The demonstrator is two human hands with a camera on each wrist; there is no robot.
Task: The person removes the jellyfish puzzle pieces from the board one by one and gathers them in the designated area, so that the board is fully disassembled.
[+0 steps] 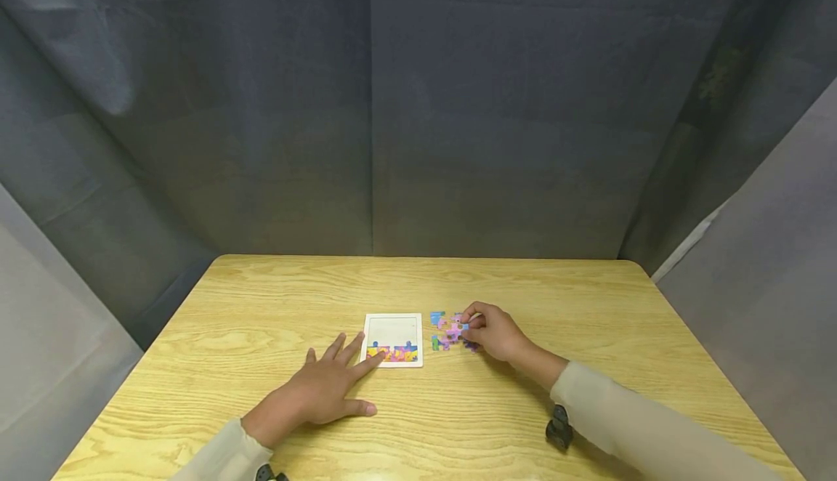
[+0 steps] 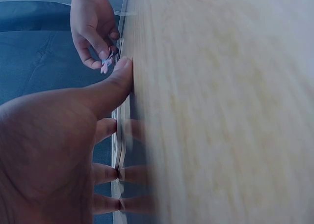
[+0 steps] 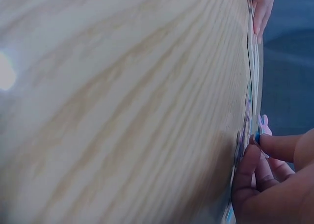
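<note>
Desk [image 1: 588,306]: light wood-grain top, smooth, faint sheen. Puzzle tray [image 1: 393,330]: white card or thin board, matt. Puzzle pieces [image 1: 447,330]: flat, brightly printed, slightly glossy. Backdrop [image 1: 418,103]: grey cloth, matt, creased. Sleeves [image 1: 628,423]: beige fabric, soft, matt.

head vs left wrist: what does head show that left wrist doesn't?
Head only: the whole white puzzle tray with a row of coloured pieces set along its near edge, the heap of loose pieces to its right, the grey curtains and both sleeves. Left wrist only: a close side-on look at the left hand, fingers straight, tips on the tray's edge, and the pink piece lifted in the right hand's fingers. Both: the wooden table, the left hand flat beside the tray, and the right hand pinching a piece.
</note>
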